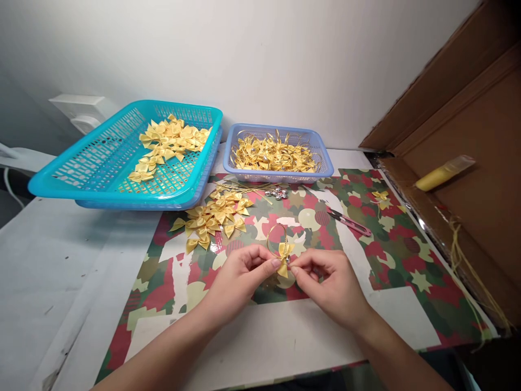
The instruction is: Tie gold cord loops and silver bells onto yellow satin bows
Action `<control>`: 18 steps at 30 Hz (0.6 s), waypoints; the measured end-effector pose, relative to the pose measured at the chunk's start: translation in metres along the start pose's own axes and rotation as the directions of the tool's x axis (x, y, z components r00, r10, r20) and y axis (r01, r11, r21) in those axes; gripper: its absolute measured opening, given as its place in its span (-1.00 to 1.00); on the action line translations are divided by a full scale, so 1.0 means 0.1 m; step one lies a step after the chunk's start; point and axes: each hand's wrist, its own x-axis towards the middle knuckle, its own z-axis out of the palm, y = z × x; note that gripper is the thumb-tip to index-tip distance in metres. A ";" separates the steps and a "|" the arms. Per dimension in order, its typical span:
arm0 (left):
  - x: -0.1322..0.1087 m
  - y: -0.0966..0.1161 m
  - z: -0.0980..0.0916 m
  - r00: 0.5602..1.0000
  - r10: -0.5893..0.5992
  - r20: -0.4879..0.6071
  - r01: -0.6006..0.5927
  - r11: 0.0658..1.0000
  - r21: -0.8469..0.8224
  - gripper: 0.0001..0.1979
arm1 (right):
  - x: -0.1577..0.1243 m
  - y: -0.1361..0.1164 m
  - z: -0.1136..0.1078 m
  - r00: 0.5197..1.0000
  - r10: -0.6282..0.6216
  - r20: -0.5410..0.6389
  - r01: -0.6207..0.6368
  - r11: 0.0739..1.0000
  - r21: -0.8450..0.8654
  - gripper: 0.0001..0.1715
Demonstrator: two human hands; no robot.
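Note:
A yellow ribbon bow point(284, 259) is held up over the patterned sheet, pinched between the thumb and finger of my left hand point(250, 269). From it rises a loop of gold cord point(277, 226), and a small silver bell point(288, 259) shows at the bow's right side. My right hand point(325, 274) is closed in a pinch at the bow's right edge, near the bell; what its fingertips grip is too small to name. Beyond my left hand lies a pile of yellow bows point(217, 214). Several silver bells point(279, 193) rest beside gold cords point(240, 187).
A turquoise basket point(118, 198) with yellow bows stands at the left, stacked on a blue one. A lilac basket point(280, 175) at the back holds bows with gold loops. Pink-handled thread snips point(350, 223) lie to the right. A cardboard wall point(459, 125) borders the right side.

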 end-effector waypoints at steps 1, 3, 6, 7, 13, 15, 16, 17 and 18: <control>0.00 0.01 0.00 1.000 -0.001 -0.003 0.001 1.000 -0.002 -0.72 | 0.00 0.00 0.00 1.000 0.002 0.000 -0.002 1.000 -0.002 -0.85; 0.00 0.02 0.01 1.000 -0.004 -0.006 0.004 1.000 -0.005 -0.73 | -0.01 0.00 0.00 1.000 0.005 0.004 -0.005 1.000 -0.009 -0.84; -0.01 0.03 0.02 1.000 -0.004 -0.011 0.004 1.000 -0.004 -0.73 | -0.01 0.00 0.00 1.000 0.010 0.008 -0.010 1.000 -0.017 -0.84; -0.01 0.03 0.02 1.000 -0.003 -0.014 0.003 1.000 -0.005 -0.73 | -0.01 0.00 0.00 1.000 0.011 0.007 -0.011 1.000 -0.018 -0.84; 0.00 0.02 0.02 1.000 -0.003 -0.011 0.003 1.000 -0.016 -0.75 | 0.00 0.01 0.01 1.000 0.016 -0.014 -0.016 1.000 -0.011 -0.85; 0.00 0.01 0.02 1.000 -0.008 -0.004 0.008 1.000 -0.020 -0.77 | 0.00 0.02 0.01 1.000 0.027 -0.015 -0.027 1.000 0.006 -0.85; 0.00 0.01 0.02 1.000 -0.009 0.001 0.009 1.000 -0.025 -0.78 | 0.00 0.02 0.01 0.999 0.038 -0.010 -0.038 0.999 0.024 -0.86; 0.00 0.01 0.02 1.000 -0.007 0.005 0.007 1.000 -0.031 -0.78 | 0.00 0.02 0.01 0.999 0.051 -0.003 -0.051 0.998 0.048 -0.86; 0.00 0.01 0.02 1.000 -0.003 0.007 0.003 0.999 -0.035 -0.79 | 0.00 0.03 0.01 0.998 0.067 0.006 -0.067 0.995 0.076 -0.86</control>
